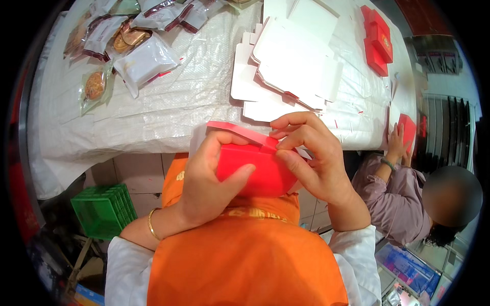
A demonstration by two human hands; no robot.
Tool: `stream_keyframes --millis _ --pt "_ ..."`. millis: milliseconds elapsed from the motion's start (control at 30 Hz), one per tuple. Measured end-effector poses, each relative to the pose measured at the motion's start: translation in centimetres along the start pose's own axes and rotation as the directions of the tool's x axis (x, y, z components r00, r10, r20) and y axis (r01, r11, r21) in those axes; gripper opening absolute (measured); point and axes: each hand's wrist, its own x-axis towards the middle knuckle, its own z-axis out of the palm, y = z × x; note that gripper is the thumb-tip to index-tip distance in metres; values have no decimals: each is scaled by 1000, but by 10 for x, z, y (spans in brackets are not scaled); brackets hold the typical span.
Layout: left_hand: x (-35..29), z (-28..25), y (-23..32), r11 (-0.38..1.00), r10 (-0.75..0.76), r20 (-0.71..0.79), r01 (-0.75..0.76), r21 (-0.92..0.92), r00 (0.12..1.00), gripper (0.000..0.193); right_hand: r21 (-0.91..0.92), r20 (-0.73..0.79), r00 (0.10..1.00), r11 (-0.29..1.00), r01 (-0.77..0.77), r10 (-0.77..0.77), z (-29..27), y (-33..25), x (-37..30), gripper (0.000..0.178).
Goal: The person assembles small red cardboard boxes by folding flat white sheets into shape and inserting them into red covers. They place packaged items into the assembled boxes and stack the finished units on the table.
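Note:
Between my hands, just off the table's near edge, is a red cardboard box [258, 171] with a pinkish flap standing up along its far side. My left hand [209, 171] grips its left end, thumb across the red face and fingers behind the flap. At the right end, my right hand [311, 158] pinches the flap's corner between thumb and fingers. Beyond the box lies a stack of flat white box blanks [293, 61], unevenly piled. The far side of the box is hidden from me.
A white woven sheet covers the table [194, 102]. Wrapped pastries [132, 46] are heaped at the far left. Red boxes [377, 41] stand at the far right. To my right a co-worker [393, 194] handles another red box [407, 132]. A green crate [102, 211] sits low at left.

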Motion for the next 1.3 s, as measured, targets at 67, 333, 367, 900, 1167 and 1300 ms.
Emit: stream_keyframes --millis 67,333,367,900,1167,1300 --pt "0 1 -1 1000 -17 -7 17 -12 1000 33 17 10 1000 1000 -7 7 0 1 -1 4" --pt "-2 0 3 997 -36 35 38 -64 999 33 61 59 996 996 -67 64 -4 0 3 2" --pt "-2 0 5 997 -37 42 40 -62 998 33 57 62 994 994 -89 85 -6 -2 2 2" --pt "-3 3 3 962 9 -33 -17 -272 999 24 128 80 996 990 -52 42 1 5 3 17" --pt "0 -2 -1 978 25 -32 -31 -207 999 24 161 71 993 981 -107 97 -1 6 -1 15" --pt "1 -2 -3 974 45 -80 -62 -218 996 29 122 60 993 987 -105 98 -2 3 2 14"
